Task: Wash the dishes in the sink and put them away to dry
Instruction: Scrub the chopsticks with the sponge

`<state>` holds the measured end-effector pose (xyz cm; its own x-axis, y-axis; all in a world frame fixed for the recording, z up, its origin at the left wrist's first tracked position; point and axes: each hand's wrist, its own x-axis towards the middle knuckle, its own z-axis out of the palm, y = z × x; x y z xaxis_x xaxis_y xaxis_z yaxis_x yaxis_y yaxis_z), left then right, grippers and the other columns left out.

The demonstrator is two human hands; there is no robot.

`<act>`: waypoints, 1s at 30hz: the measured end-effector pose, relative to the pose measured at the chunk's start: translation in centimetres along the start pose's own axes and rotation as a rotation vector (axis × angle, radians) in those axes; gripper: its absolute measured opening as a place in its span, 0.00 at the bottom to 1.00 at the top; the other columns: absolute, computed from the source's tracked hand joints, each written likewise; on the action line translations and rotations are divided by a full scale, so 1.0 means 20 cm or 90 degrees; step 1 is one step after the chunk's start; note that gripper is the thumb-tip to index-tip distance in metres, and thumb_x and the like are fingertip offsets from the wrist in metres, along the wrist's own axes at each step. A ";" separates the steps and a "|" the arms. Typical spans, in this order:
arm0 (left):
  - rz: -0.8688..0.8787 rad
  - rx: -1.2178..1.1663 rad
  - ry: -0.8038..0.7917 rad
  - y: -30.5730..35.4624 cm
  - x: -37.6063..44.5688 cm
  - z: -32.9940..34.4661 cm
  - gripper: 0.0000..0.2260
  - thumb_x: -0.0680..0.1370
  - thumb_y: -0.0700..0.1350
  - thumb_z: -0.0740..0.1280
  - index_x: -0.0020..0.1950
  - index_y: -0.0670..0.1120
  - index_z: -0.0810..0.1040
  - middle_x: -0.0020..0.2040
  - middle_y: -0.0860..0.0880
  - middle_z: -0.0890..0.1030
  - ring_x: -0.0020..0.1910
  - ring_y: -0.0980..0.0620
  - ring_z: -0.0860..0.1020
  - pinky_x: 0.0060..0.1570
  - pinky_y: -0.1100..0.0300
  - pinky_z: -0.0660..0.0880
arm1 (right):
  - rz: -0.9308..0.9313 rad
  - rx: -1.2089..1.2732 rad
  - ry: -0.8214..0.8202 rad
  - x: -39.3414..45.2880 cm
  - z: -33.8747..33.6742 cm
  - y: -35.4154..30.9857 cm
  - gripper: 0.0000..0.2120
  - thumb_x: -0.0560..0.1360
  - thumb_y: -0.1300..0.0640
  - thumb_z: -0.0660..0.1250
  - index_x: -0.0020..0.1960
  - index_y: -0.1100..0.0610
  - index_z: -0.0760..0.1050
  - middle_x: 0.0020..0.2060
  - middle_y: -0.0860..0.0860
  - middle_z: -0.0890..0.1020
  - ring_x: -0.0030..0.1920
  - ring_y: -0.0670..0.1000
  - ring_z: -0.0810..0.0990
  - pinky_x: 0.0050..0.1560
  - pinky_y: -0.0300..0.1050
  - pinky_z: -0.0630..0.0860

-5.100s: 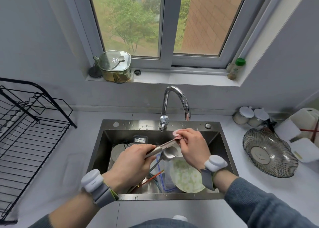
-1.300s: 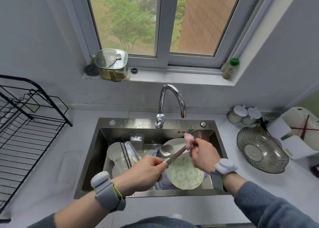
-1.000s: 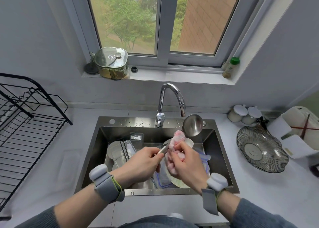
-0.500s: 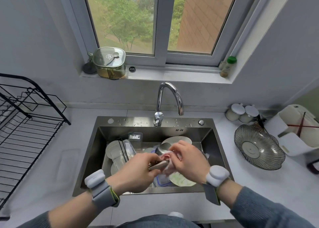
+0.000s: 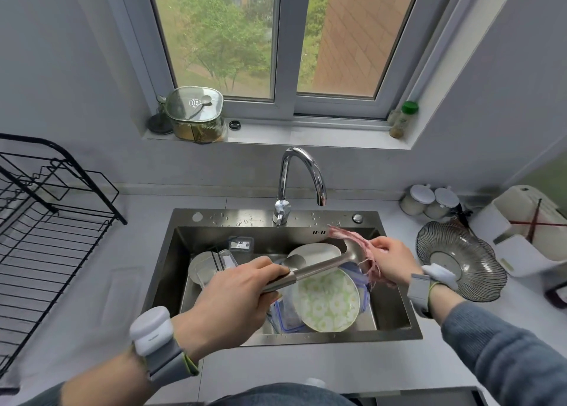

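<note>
L hand (image 5: 236,301) gripping ladle (image 5: 319,266) handle over sink (image 5: 184,221); R hand (image 5: 389,261) pinching pink cloth (image 5: 365,252) w/ ladle bowl; green plate (image 5: 326,302) lying beneath, rack (image 5: 46,221) standing left.

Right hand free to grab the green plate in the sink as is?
Probably not yet: the right hand is gripping the pink cloth on the ladle, whose handle also crosses above the green plate.
</note>
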<state>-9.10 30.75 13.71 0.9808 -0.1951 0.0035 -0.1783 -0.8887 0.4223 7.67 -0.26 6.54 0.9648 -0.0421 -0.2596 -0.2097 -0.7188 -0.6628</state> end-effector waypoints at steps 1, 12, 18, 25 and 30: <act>0.004 0.002 0.004 0.00 0.00 0.00 0.17 0.83 0.55 0.61 0.71 0.65 0.68 0.60 0.62 0.73 0.52 0.55 0.78 0.47 0.55 0.78 | 0.029 0.056 -0.014 0.00 0.00 0.01 0.13 0.78 0.42 0.71 0.48 0.52 0.84 0.42 0.50 0.88 0.43 0.53 0.84 0.36 0.42 0.76; -0.016 0.018 0.004 -0.01 0.06 0.01 0.18 0.82 0.53 0.62 0.72 0.63 0.68 0.61 0.61 0.74 0.54 0.52 0.79 0.52 0.53 0.79 | -0.211 0.091 0.090 -0.23 0.19 -0.22 0.09 0.76 0.62 0.69 0.50 0.49 0.81 0.47 0.44 0.82 0.48 0.50 0.80 0.47 0.45 0.77; -0.037 0.009 0.005 0.02 0.07 0.04 0.17 0.82 0.53 0.62 0.71 0.62 0.70 0.58 0.59 0.75 0.55 0.52 0.78 0.51 0.53 0.77 | -0.388 -0.008 0.016 -0.43 0.37 -0.36 0.10 0.75 0.59 0.66 0.51 0.45 0.79 0.48 0.38 0.78 0.53 0.46 0.73 0.55 0.36 0.68; -0.068 -0.042 -0.009 -0.02 0.04 0.04 0.15 0.83 0.55 0.62 0.70 0.61 0.71 0.58 0.60 0.76 0.57 0.55 0.77 0.55 0.54 0.77 | -0.423 -0.169 0.080 -0.21 0.24 -0.21 0.10 0.75 0.62 0.67 0.52 0.50 0.78 0.49 0.42 0.76 0.50 0.48 0.72 0.53 0.44 0.73; -0.072 -0.058 -0.010 0.01 0.04 0.04 0.14 0.83 0.56 0.61 0.69 0.61 0.71 0.57 0.60 0.76 0.57 0.55 0.76 0.55 0.52 0.77 | -0.329 -0.126 0.112 -0.10 0.16 -0.21 0.07 0.74 0.59 0.65 0.49 0.50 0.80 0.46 0.45 0.78 0.49 0.53 0.77 0.50 0.47 0.73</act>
<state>-8.37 30.02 13.04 0.9927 -0.1025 -0.0631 -0.0575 -0.8644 0.4996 6.15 5.05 7.46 0.9495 0.2465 0.1940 0.3127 -0.7921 -0.5242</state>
